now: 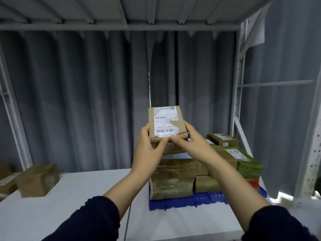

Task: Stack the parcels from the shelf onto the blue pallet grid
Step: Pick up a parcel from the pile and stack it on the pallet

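Cardboard parcel (pixel 166 122), boxy, labelled, in both-hands grip above stacked parcels (pixel 173 178).

- Held parcel (pixel 166 123): matt brown cardboard, white paper label.
- Pallet grid (pixel 182 200): blue moulded plastic.
- Shelf board (pixel 69 206): smooth matt white.
- Curtain (pixel 78 93), upper left: grey pleated cloth.
- Shelf upright (pixel 240 84): white-painted metal.

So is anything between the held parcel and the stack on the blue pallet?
Nothing visible. Both hands, left and right, hold the labelled brown cardboard parcel in open air above the taped brown parcels already stacked on the blue plastic pallet grid.
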